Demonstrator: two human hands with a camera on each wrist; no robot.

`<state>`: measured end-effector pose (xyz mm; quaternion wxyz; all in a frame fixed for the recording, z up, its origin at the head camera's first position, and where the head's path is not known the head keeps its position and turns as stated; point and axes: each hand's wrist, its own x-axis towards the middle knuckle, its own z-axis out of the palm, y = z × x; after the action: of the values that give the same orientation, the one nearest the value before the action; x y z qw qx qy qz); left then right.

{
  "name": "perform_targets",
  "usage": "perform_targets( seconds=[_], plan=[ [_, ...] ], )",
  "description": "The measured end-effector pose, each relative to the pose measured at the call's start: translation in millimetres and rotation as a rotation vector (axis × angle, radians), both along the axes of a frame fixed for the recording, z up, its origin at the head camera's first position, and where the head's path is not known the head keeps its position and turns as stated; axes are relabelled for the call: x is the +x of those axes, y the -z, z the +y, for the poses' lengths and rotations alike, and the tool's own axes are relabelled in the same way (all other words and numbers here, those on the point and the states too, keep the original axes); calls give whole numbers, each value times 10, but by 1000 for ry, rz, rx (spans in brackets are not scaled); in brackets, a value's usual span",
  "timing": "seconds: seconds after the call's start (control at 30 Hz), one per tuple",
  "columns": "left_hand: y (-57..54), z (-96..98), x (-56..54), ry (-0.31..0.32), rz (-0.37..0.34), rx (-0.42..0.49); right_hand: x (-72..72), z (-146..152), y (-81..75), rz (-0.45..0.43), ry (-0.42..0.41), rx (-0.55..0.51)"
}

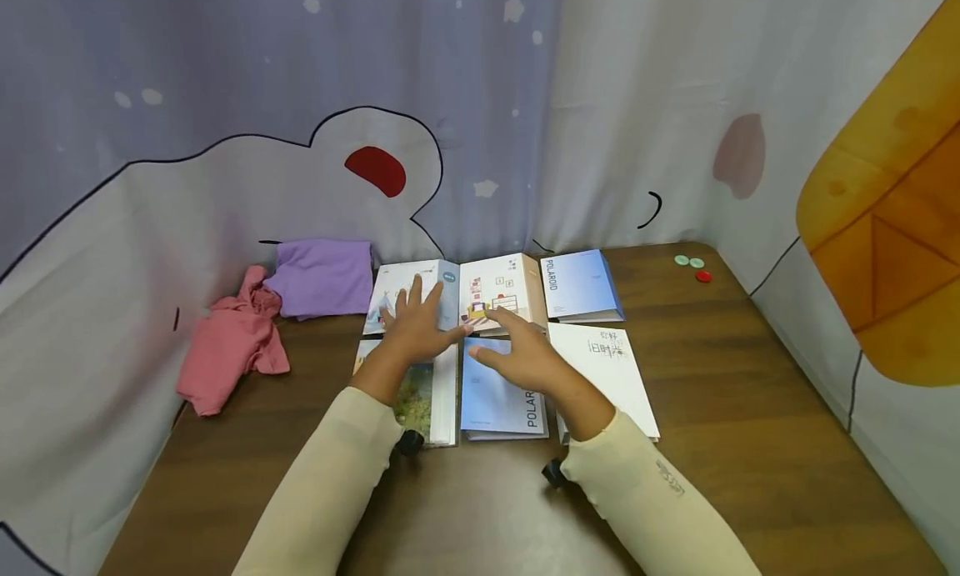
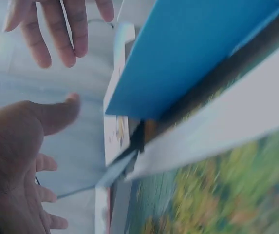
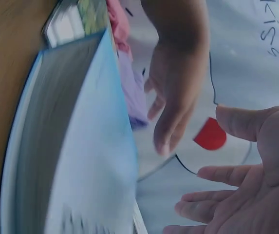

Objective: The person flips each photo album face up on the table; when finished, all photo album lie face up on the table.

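Near the middle of the table (image 1: 720, 443), a blue book (image 1: 491, 397) lies in the nearer row, partly beneath the right hand (image 1: 521, 355); that hand and the left hand (image 1: 420, 330) are spread over the books, grasping nothing; a lowered fingertip might lift the blue cover or nudge it into the landscape book (image 1: 416, 405) just beside it, the gap being narrow; a low black wrist camera (image 1: 553, 473) could brush the near edges; the far row sits close to the curtain (image 1: 225, 201), so little room seems left behind; bare wood opens toward the person and rightward; pink cloth (image 1: 232, 343) and purple cloth (image 1: 326, 280) crowd the far left corner.
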<state>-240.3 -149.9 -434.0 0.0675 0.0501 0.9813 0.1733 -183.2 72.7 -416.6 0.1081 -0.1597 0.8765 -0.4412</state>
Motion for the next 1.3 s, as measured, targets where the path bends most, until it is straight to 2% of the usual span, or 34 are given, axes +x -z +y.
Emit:
perform_targets(
  seconds=[0.17, 0.33, 0.53, 0.63, 0.8, 0.93, 1.03, 1.17, 1.3],
  plan=[
    [59, -189, -153, -32, -48, 28, -86, -251, 46, -29, 29, 17],
    [81, -380, -290, -35, -89, 52, -221, -323, -9, -27, -3, 74],
    [159, -533, -411, -9, -111, 59, -456, -315, -318, -7, -61, 93],
    [211, -564, -441, -2, -119, 72, -627, -315, -476, -16, -100, 149],
    [280, -602, -463, -5, -137, 85, -922, -377, -605, -89, -165, 202],
    [296, -622, -441, -1, -172, 66, -1062, -495, -581, -136, -201, 189],
    [276, -605, -405, 18, -180, 52, -1140, -584, -500, -150, -237, 228],
    [282, -577, -435, 35, -149, 19, -1248, -652, -358, -164, -255, 260],
    [272, -541, -479, 19, -127, -5, -1341, -669, -220, -182, -244, 254]
  ],
)
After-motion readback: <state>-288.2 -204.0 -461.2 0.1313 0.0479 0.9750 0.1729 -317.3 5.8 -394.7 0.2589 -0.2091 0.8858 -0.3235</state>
